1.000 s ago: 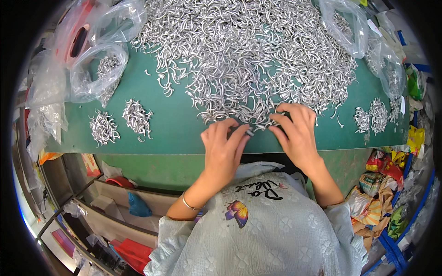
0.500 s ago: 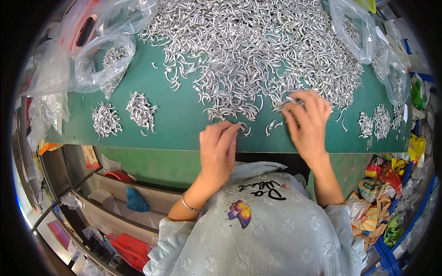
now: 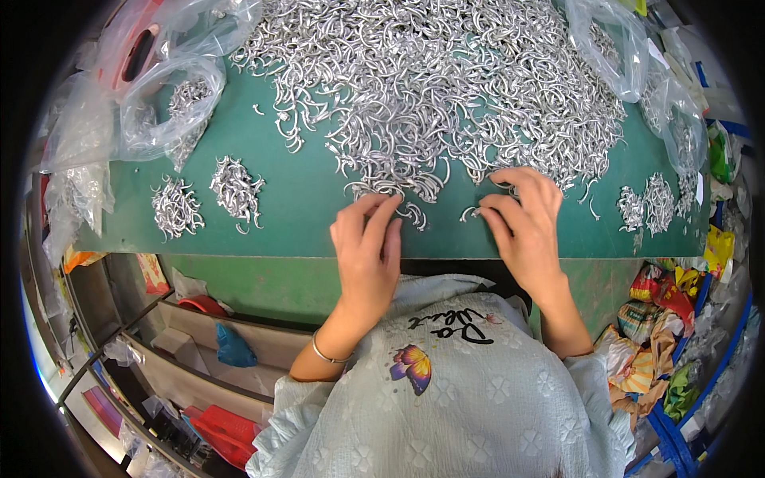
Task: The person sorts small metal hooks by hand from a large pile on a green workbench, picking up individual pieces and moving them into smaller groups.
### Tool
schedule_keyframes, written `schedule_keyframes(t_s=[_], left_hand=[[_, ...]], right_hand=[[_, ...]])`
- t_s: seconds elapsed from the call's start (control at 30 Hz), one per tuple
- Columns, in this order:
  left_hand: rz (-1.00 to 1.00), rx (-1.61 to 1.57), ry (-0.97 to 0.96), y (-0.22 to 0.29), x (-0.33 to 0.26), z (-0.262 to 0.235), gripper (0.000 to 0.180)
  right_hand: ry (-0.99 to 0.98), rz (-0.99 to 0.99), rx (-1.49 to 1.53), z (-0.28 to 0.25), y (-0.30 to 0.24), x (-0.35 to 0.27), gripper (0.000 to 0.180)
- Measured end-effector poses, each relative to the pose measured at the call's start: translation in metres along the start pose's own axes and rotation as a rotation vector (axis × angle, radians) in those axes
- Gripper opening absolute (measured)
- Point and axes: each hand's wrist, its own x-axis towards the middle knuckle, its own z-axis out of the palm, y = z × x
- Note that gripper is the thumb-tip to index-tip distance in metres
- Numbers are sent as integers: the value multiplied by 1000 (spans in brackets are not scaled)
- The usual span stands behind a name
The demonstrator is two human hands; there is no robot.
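Note:
A large heap of small curved silver metal pieces [image 3: 414, 103] covers the far middle of the green table [image 3: 295, 219]. My left hand [image 3: 365, 247] is at the heap's near edge, fingertips touching pieces and thumb held apart. Just right of its fingers lie a few loose curved pieces [image 3: 414, 215]. My right hand [image 3: 527, 227] reaches the heap's near right edge with fingers curved and apart. Beside its thumb and index finger is a small loose piece [image 3: 468, 213]. Nothing shows gripped in either hand, though the fingers partly cover what lies beneath.
Two small piles [image 3: 177, 209] of the same pieces sit at the left, and several more piles [image 3: 658, 203] at the right. Clear plastic bags [image 3: 171, 103] holding pieces lie at both sides. Open drawers [image 3: 207, 358] stand below left; crumpled packaging [image 3: 637, 358] lies below right.
My left hand has shifted slightly left, its thumb now parted from the fingers. My right hand's fingers have come down beside the loose pieces; the view has shifted a little.

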Motion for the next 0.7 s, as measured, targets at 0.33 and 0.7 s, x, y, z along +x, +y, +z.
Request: schedule_keyframes(t_s=[0.33,0.7], left_hand=[[23,14,-115,14,-7,6,37],[27,-173,-111,19,-12,4,38]], right_hand=[[-35,47,-41,5,-3,-15,32],[-42,37,175,0,-12,-22,32]])
